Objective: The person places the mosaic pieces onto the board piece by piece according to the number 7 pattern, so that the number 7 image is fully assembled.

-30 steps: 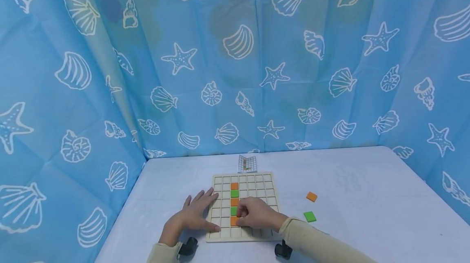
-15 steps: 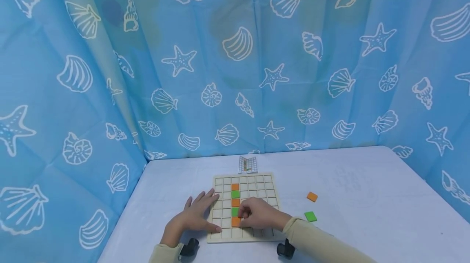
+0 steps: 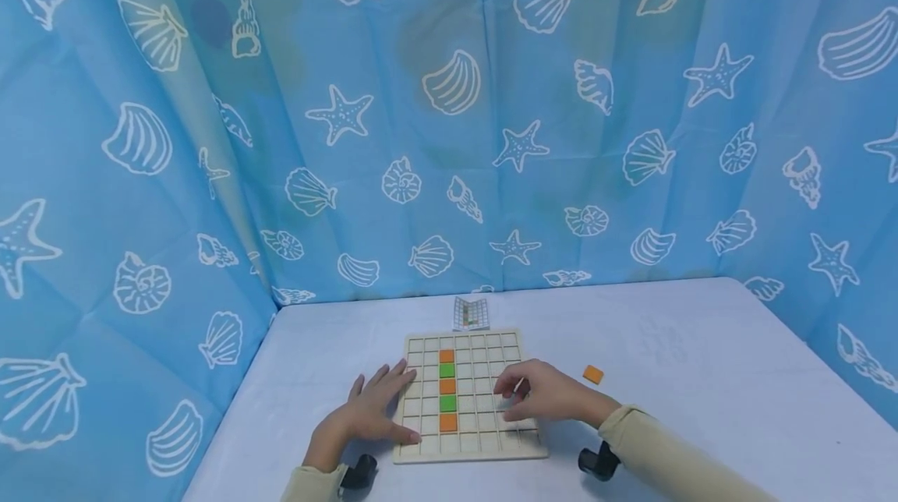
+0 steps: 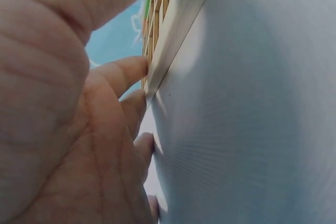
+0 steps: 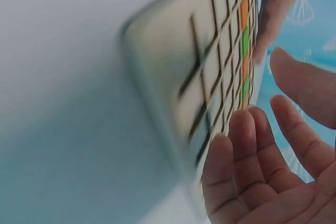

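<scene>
A pale wooden grid board point(image 3: 466, 451) lies on the table. One column of it bears alternating orange and green square tiles, with an orange tile point(image 3: 448, 422) nearest the front. My left hand point(image 3: 373, 411) rests spread on the board's left edge, thumb on the front left cells; in the left wrist view its fingertips touch the board's rim point(image 4: 176, 35). Over the right part of the board is my right hand point(image 3: 543, 393), its thumb and fingers apart. Nothing sits between those fingers point(image 5: 244, 145) in the right wrist view. A loose orange tile point(image 3: 592, 374) lies just beyond the right hand.
Behind the board stands a small folded card point(image 3: 471, 313) printed with a coloured grid. The white tabletop point(image 3: 701, 377) stretches off to the right. A blue shell-patterned curtain point(image 3: 449, 136) hangs along the back and sides.
My right hand has let go of the front orange tile in the column and moved right. The loose green tile is now hidden behind the right arm. My left hand stays put.
</scene>
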Available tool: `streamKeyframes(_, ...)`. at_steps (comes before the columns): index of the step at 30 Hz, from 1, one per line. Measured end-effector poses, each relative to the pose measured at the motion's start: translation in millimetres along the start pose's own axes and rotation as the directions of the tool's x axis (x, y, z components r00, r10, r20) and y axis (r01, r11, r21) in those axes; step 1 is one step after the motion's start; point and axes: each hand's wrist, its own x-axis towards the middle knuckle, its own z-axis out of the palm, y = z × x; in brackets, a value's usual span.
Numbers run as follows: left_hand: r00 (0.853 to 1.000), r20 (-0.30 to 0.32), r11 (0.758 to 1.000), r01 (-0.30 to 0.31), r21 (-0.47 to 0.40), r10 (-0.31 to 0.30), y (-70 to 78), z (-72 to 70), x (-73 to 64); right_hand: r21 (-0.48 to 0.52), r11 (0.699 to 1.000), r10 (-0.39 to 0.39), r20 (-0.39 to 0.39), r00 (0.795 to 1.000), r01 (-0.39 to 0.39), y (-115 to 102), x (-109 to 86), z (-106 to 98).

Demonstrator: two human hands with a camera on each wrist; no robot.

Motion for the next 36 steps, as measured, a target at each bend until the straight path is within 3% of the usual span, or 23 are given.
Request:
streamKeyframes(5, 1.000, 0.007, 1.000, 0.011, -0.010, -0.011, 0.2, -1.6, 0.1, -0.032, 0.998, 0.057, -0.057, 0.997, -0.059, 17.3, -19.9, -23.9)
streamKeyframes(11, 0.999, 0.003, 0.999, -0.032, -0.021, 0.032, -0.9, -2.8, 8.4, -0.091, 0.980, 0.165, -0.149, 0.975, -0.179, 41.7, -44.9, -48.1)
streamKeyframes(16, 0.998, -0.011, 0.998, -0.055, -0.034, 0.054, -7.1, -0.3, 16.4, -0.105, 0.979, 0.159, -0.159, 0.975, -0.176, 57.6, -59.8, -62.1)
streamKeyframes(21, 0.999, 0.003, 0.998, -0.035, -0.049, 0.036, -12.5, 3.1, 12.4, -0.052, 0.989, 0.133, -0.102, 0.986, -0.138, 66.5, -66.2, -58.5)
streamKeyframes(24, 1.000, 0.008, 0.998, -0.024, -0.050, 0.024, -14.4, 5.3, 7.4, -0.080, 0.985, 0.145, -0.080, 0.986, -0.152, 68.7, -65.5, -54.0)
streamKeyframes(31, 0.999, -0.008, 0.999, -0.039, -0.030, 0.038, -10.4, -2.9, 3.5, -0.149, 0.955, 0.245, -0.098, 0.964, -0.258, 64.5, -56.3, -51.9)
streamKeyframes(36, 1.000, 0.008, 0.999, -0.024, -0.042, 0.024, -1.8, -3.0, -1.1, -0.154, 0.949, 0.256, -0.137, 0.957, -0.276, 65.5, -56.4, -47.5)
